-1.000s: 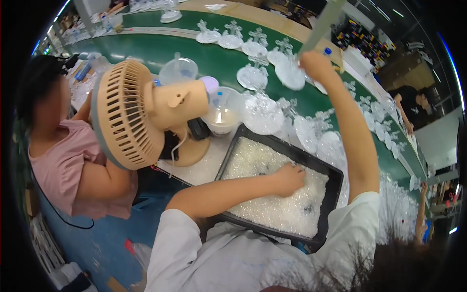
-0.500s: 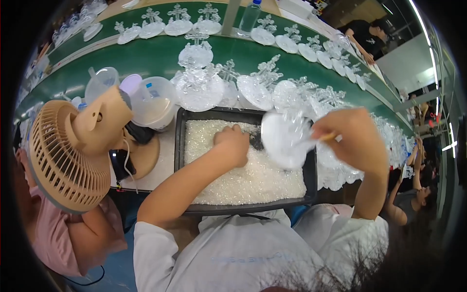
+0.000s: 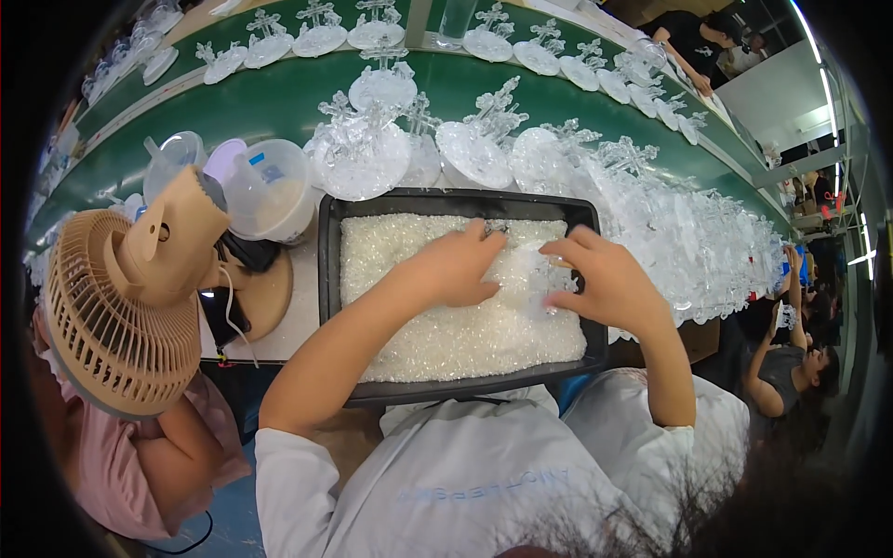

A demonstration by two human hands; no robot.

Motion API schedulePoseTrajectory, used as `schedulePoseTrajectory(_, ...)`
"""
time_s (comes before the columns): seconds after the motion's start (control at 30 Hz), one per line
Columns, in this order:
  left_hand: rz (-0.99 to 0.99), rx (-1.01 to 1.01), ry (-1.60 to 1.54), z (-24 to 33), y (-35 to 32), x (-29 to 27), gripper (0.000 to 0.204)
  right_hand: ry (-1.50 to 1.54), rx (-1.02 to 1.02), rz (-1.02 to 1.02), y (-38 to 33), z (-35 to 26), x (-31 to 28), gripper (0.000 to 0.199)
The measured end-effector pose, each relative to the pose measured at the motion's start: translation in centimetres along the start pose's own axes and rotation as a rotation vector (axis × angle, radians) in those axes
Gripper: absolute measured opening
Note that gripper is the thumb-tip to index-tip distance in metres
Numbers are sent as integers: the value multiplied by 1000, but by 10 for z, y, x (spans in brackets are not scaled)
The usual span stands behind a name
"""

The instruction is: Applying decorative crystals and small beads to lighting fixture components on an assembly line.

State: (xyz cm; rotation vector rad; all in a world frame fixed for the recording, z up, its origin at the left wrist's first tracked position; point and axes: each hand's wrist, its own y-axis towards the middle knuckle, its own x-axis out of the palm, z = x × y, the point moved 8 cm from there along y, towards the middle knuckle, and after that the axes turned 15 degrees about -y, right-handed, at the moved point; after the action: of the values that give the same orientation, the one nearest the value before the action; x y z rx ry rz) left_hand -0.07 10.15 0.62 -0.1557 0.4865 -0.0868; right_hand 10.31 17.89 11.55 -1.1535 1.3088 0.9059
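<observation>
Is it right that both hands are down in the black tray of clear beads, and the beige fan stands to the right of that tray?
Not quite. The head view shows the beige fan to the left of the black tray, not the right. The rest holds: the left hand and right hand are both down in the clear beads.

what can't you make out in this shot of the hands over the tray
- Head view: whatever the left hand presses on is hidden under its palm.
- The clear piece between the left and right hand blends into the white bits; its shape is unclear.
- The black tray has its near edge partly covered by the white shirt.
- The clear ornaments at the right merge in the lens bend; no telling them apart.
</observation>
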Motion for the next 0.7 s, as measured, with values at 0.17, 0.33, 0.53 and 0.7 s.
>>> schedulePoseTrajectory(0.17, -217, -269, 150, -19, -5, 27, 74, -289, -355, 56, -1, -5, 15, 36)
schedulePoseTrajectory(0.33, -61, 92, -162, 12, 12, 21, 81, -443, -307, -112, 10, 11, 43, 35)
schedulePoseTrajectory(0.53, -179, -322, 92, -22, -4, 27, 83, -241, -166, -13, 6, 19, 28, 33)
schedulePoseTrajectory(0.7, -91, 23, -256, 17, 12, 40, 80, -209, -64, 2, -3, 22, 39, 35)
